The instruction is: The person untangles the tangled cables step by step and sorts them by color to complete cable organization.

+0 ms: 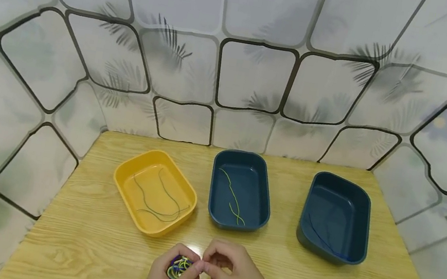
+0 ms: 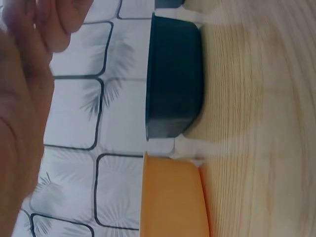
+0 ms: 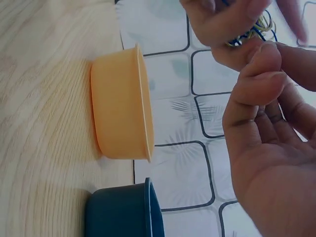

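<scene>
My left hand (image 1: 171, 276) holds a tangled bundle of yellow, blue and dark strings (image 1: 179, 267) in its curled fingers. Beside it, my right hand (image 1: 234, 272) pinches with thumb and index finger right at the left thumb tip, at the edge of the bundle. In the right wrist view, loops of the strings (image 3: 264, 27) stick out just above the fingertips of my right hand (image 3: 269, 128); the piece inside the pinch is hidden. Only part of the left hand (image 2: 22, 94) shows in its own wrist view.
A yellow tray (image 1: 130, 163) with greenish strings stands at left. The middle dark blue tray (image 1: 258, 180) holds yellow-green strings (image 1: 234, 192). Another dark blue tray (image 1: 350, 205), at right, has a blue string (image 1: 324, 240). All stand on the wooden table (image 1: 87, 235) before a patterned backdrop.
</scene>
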`<action>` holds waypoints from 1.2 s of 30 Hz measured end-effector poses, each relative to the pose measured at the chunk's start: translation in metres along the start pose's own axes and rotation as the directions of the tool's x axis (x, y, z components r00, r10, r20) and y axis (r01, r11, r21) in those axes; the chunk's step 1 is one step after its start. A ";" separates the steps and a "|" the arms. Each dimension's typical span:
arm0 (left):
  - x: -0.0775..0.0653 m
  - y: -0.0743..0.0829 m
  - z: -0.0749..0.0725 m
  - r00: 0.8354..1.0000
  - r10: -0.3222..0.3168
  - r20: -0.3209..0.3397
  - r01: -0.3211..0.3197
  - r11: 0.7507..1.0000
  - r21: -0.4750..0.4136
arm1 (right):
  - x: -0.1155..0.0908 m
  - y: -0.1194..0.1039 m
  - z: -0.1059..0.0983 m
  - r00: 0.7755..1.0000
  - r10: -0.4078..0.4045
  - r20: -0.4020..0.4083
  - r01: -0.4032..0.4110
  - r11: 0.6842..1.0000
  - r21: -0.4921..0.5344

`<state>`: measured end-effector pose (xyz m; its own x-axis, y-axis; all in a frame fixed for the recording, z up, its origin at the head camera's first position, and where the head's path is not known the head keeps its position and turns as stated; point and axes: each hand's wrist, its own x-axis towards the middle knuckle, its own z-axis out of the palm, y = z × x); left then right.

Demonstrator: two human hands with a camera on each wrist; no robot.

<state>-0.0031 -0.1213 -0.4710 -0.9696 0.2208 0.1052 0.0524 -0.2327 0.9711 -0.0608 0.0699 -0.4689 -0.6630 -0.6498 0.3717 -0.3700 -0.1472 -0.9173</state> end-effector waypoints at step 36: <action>-0.021 -0.002 -0.033 0.915 0.334 -0.227 -0.328 0.942 0.065 | -0.029 -0.062 -0.121 0.346 -0.301 -0.888 0.173 0.951 -0.255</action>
<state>0.0087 -0.1568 -0.4821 -0.9238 -0.0905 0.3720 0.3828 -0.2306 0.8946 -0.0973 0.1887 -0.4051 -0.6963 0.4818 0.5320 -0.6327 -0.0619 -0.7719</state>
